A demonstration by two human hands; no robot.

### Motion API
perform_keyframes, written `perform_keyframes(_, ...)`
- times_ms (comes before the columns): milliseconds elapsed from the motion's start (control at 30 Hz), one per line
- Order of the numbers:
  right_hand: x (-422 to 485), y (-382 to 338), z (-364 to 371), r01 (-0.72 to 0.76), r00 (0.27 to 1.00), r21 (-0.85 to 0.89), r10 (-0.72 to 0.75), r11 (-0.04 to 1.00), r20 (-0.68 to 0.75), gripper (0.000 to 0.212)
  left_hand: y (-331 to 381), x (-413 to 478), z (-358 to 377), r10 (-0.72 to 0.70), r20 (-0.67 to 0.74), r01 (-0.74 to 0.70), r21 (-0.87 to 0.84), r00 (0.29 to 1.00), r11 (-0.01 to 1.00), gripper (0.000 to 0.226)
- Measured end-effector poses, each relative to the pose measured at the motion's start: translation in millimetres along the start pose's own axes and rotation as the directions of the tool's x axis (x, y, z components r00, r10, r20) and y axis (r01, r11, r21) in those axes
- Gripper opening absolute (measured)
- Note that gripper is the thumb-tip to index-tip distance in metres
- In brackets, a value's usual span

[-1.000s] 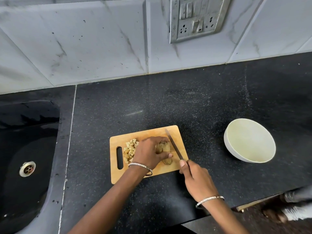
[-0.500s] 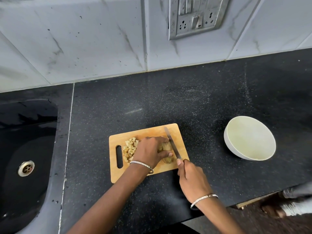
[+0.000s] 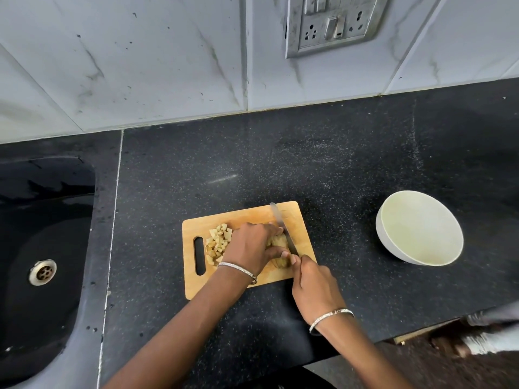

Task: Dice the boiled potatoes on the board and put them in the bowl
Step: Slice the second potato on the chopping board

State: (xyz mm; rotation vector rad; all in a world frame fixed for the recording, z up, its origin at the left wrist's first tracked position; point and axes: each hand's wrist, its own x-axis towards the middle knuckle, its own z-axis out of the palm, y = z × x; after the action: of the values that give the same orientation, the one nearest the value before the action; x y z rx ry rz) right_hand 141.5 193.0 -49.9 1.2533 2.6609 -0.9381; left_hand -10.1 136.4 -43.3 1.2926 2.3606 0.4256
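On the rectangular wooden cutting board (image 3: 241, 217), near its right edge:
left hand (image 3: 250, 245) curls its fingers over the pale boiled potato (image 3: 278, 242); right hand (image 3: 314, 284) grips the steel knife (image 3: 280, 223); round white bowl (image 3: 393, 248) well apart rightward.

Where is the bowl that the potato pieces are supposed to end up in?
In the head view, the white bowl sits on the black counter, to the right of the cutting board and apart from it.

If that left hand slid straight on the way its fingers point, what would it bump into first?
Probably the knife blade: the left hand holds the potato with fingertips right beside it, though height is unclear.
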Motion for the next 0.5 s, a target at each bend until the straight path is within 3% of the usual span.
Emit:
perform_keyframes(233,-4.8,1.3,9.7,-0.035,0.999,-0.084,0.033,0.996,-0.028,0.036,2.0,-1.5,2.1,-0.061,-0.058,0.058,-0.057,0.996,0.997,0.049)
perform_keyframes(500,7.0,5.1,10.6,0.032,0.999,0.013,-0.032,0.999,0.023,0.028,15.1,-4.0,1.8,-0.151,-0.102,0.144,-0.079,0.983,0.986,0.039)
